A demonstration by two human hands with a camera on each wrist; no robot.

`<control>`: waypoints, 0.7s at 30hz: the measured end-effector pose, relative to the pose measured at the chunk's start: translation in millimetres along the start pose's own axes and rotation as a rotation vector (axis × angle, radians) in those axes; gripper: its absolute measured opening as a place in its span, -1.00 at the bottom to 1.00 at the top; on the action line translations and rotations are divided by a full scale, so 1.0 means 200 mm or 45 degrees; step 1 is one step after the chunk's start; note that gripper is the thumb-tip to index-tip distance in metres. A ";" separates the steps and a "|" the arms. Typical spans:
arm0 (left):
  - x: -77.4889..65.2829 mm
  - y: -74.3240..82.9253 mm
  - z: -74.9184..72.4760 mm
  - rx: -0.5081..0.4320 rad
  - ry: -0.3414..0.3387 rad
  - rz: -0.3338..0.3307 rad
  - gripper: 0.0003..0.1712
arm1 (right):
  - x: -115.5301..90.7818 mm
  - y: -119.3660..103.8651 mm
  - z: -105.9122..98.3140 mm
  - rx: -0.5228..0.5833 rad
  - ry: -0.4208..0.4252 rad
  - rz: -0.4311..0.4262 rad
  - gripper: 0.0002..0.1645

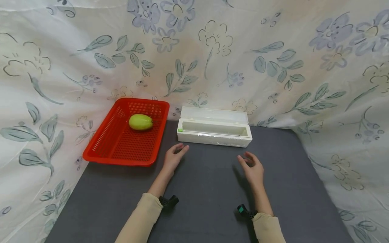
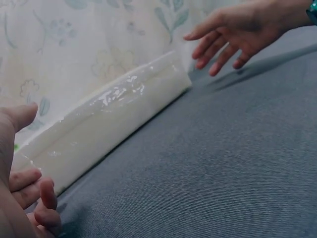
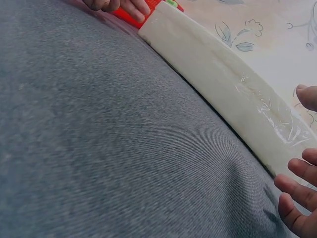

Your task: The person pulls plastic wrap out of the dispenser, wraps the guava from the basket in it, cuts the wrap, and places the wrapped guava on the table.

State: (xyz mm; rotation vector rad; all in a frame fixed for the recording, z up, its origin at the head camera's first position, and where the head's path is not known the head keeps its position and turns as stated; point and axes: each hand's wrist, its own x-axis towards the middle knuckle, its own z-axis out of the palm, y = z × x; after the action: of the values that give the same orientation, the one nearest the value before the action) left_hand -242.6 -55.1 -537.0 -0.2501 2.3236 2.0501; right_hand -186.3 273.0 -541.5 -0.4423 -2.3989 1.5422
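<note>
A long white lidded box (image 1: 214, 139) stands at the back of the table, its lid raised against the curtain. Clear plastic film clings to its front, and its trough shows open from above. Just in front of the box's left end is my left hand (image 1: 174, 158), thumb apart from the fingers and nothing held. My right hand (image 1: 254, 168) hovers before the right end, fingers loosely bent and holding nothing. In the right wrist view, the fingers (image 3: 297, 191) of that hand overlap the box (image 3: 218, 74).
To the left sits a red plastic basket (image 1: 121, 161) with a pale green oval fruit or vegetable (image 1: 140, 122) inside. A dark grey cloth (image 1: 206, 202) covers the table. Behind and along both sides hangs a floral curtain (image 1: 212, 87).
</note>
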 end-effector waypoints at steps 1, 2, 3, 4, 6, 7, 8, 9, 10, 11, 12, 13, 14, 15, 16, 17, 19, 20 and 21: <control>0.01 0.00 0.00 0.002 0.005 0.002 -0.23 | 0.01 0.00 0.00 0.014 0.001 -0.001 -0.17; 0.02 0.01 0.00 0.002 0.009 0.002 -0.24 | 0.02 0.00 0.01 0.028 0.003 -0.006 -0.17; 0.02 0.01 0.01 0.003 0.014 0.006 -0.24 | 0.03 -0.01 0.01 0.043 0.005 -0.007 -0.18; 0.03 0.02 0.01 0.003 0.018 0.009 -0.24 | 0.04 -0.01 0.01 0.053 0.007 -0.009 -0.18; 0.05 0.02 0.02 0.005 0.021 0.018 -0.25 | 0.06 -0.01 0.01 0.076 0.009 -0.016 -0.19; 0.06 0.03 0.02 0.007 0.020 0.019 -0.26 | 0.06 -0.01 0.01 0.084 0.012 -0.017 -0.19; 0.07 0.03 0.02 0.007 0.017 0.019 -0.27 | 0.07 -0.01 0.01 0.092 0.016 -0.013 -0.19; 0.07 0.04 0.02 0.006 0.012 0.020 -0.28 | 0.08 0.00 0.01 0.100 0.020 -0.009 -0.19; 0.08 0.04 0.03 0.005 0.007 0.017 -0.28 | 0.09 0.00 0.02 0.112 0.027 -0.003 -0.20; 0.09 0.05 0.03 0.006 0.004 0.013 -0.29 | 0.10 0.01 0.02 0.123 0.036 0.003 -0.20; 0.10 0.05 0.03 0.004 0.001 0.003 -0.30 | 0.10 0.01 0.02 0.135 0.047 0.011 -0.20; 0.10 0.06 0.04 0.003 0.002 -0.008 -0.30 | 0.11 0.02 0.02 0.140 0.058 0.019 -0.21; 0.11 0.06 0.04 0.004 0.004 -0.019 -0.31 | 0.12 0.03 0.02 0.141 0.069 0.025 -0.21; 0.12 0.07 0.04 0.007 0.008 -0.030 -0.32 | 0.12 0.03 0.03 0.141 0.082 0.028 -0.21; 0.12 0.07 0.05 0.008 0.012 -0.045 -0.32 | 0.13 0.04 0.03 0.138 0.094 0.032 -0.22; 0.13 0.07 0.05 0.011 0.017 -0.063 -0.33 | 0.14 0.05 0.03 0.133 0.107 0.035 -0.22; 0.14 0.07 0.05 0.013 0.025 -0.096 -0.36 | 0.16 0.05 0.04 0.127 0.130 0.039 -0.22; 0.15 0.07 0.05 0.014 0.028 -0.109 -0.38 | 0.17 0.05 0.05 0.124 0.140 0.043 -0.23; 0.15 0.08 0.05 0.014 0.032 -0.124 -0.39 | 0.18 0.05 0.05 0.121 0.149 0.050 -0.23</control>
State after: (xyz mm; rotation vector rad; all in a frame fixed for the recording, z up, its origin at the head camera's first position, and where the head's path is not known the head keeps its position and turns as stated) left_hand -275.5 -46.3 -527.5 -0.3833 2.2868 2.0005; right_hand -222.3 282.6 -553.9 -0.5472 -2.2311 1.5929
